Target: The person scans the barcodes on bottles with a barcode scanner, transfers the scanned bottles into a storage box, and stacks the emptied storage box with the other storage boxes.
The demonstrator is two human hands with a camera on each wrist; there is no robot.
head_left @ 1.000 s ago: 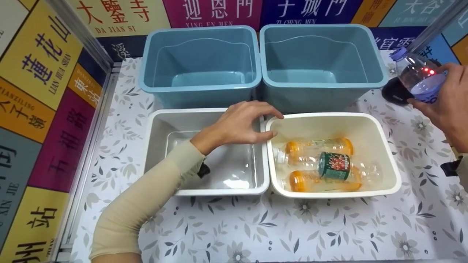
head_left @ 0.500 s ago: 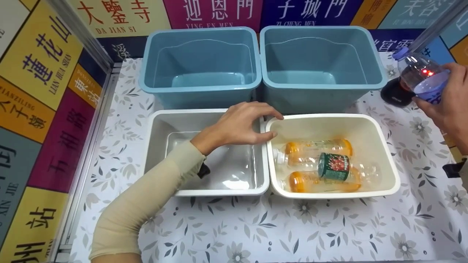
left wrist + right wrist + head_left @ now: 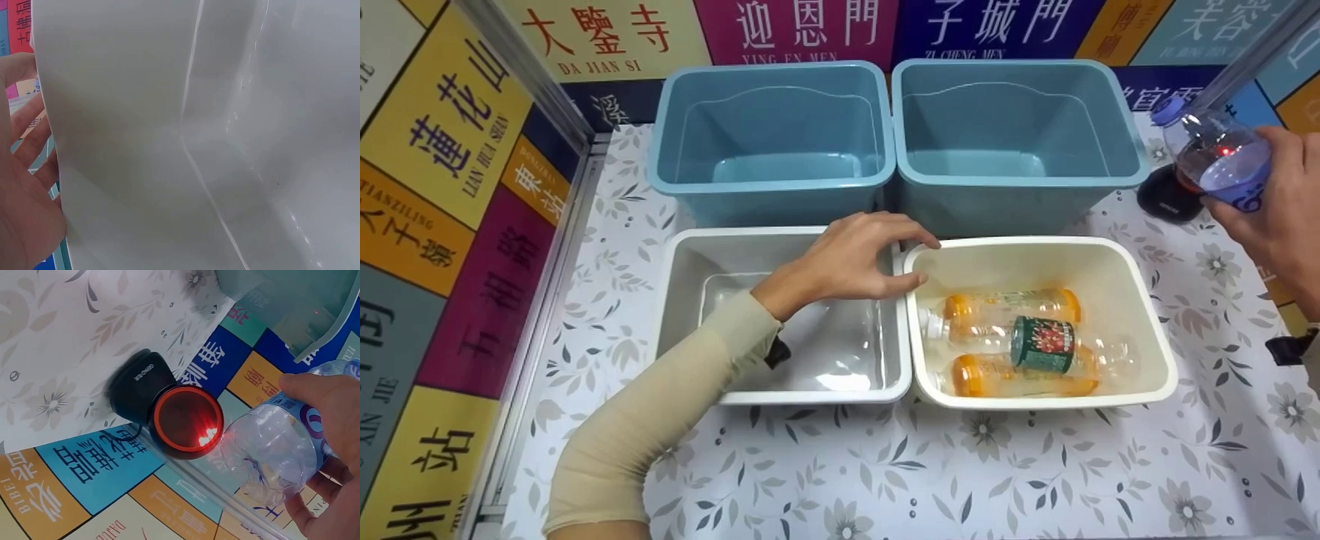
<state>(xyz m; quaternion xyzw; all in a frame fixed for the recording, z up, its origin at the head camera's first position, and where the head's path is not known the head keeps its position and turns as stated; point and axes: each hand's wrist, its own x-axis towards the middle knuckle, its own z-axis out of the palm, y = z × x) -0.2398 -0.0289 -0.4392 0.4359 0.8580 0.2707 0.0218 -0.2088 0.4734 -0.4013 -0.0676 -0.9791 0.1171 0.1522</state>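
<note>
My right hand [image 3: 1286, 214] grips a clear plastic bottle [image 3: 1234, 169] with a purple cap and purple label. Tilted, the bottle is held in front of a black barcode scanner [image 3: 1170, 199]; the right wrist view shows the scanner's ring [image 3: 218, 410] glowing red close to the bottle's base. My left hand [image 3: 859, 259] spans the adjoining rims of a grey-white bin [image 3: 810, 396] and a cream bin [image 3: 1164, 360], its fingers loosely bent and holding nothing. In the cream bin lie two orange-ended bottles [image 3: 1012, 304] and a clear bottle with a green label [image 3: 1042, 345].
Two blue-green bins, one on the left [image 3: 769, 184] and one on the right [image 3: 1020, 180], stand behind the pale ones. A floral cloth [image 3: 960, 480] covers the table. Printed panels [image 3: 622, 37] and metal rails [image 3: 544, 285] border it at the back and left.
The bottle in my right hand has turned a little and shifted slightly left beside the scanner. My left hand stays at the rims. The head view has tilted slightly.
</note>
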